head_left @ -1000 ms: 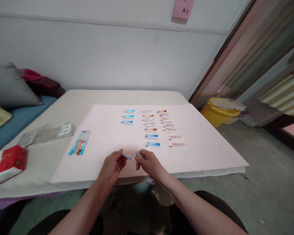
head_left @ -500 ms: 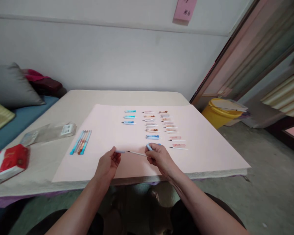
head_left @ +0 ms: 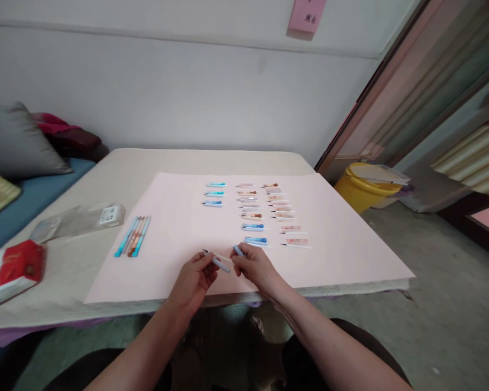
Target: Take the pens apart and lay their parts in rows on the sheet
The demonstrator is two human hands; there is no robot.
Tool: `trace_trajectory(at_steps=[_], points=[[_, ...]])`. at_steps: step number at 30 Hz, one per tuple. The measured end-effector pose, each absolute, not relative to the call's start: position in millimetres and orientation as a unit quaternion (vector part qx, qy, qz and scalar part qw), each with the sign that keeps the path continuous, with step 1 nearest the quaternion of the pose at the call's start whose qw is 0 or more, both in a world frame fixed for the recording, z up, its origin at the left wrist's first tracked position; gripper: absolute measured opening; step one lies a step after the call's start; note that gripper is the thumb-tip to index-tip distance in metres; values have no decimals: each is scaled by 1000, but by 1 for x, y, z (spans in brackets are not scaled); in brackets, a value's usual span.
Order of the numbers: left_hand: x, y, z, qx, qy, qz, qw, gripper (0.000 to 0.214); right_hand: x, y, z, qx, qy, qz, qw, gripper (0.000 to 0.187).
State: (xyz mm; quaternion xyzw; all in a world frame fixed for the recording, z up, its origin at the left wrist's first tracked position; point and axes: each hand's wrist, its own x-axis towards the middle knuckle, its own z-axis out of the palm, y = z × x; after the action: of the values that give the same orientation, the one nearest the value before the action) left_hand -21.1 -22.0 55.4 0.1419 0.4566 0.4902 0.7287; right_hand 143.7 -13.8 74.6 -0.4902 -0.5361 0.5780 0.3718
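Above the paper [head_left: 330, 255], the left hand [head_left: 193, 276] pinches a pen barrel [head_left: 220, 264], the right hand [head_left: 256, 267] a cap [head_left: 238, 250] and refill [head_left: 223, 257], presumably for fine control.

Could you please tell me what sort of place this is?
Probably a room in a home: a grey cushion sits at left, a curtain hangs at right, and pens lie on a pink sheet between.

A plain off-white wall [head_left: 167, 98] rises in front of me, a pink paper slip with dark handwriting [head_left: 307, 15] stuck high on it. Against it stands a broad table under a cream cover [head_left: 146, 163]. To my left, a plump grey cushion [head_left: 20, 138] sits on a flat blue surface [head_left: 44, 190]; to my right, a round yellow plastic bucket [head_left: 352, 187] stands on the dull grey floor [head_left: 436, 293]. The light is soft.
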Motion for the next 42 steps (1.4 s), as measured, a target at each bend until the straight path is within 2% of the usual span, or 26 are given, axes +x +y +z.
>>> trace_trajectory(at_steps=[11,16,21,29,33,42], points=[[-22,-20,54,138,474,513,702,13,137,-19,66,-494,-556,584,326,10],[-19,-23,52,150,483,492,708,15,140,-12,52,-541,-537,572,303,24],[-9,-32,45,205,482,434,733,15,133,-12,42,-531,-509,609,297,21],[-6,-32,33,200,505,431,721,18,129,-15,42,-516,-553,605,250,17],[-7,-31,29,193,509,438,715,20,129,-14,41,-508,-635,544,206,17],[-4,-31,23,196,494,469,705,21,122,-19,37,-528,-728,397,184,23]])
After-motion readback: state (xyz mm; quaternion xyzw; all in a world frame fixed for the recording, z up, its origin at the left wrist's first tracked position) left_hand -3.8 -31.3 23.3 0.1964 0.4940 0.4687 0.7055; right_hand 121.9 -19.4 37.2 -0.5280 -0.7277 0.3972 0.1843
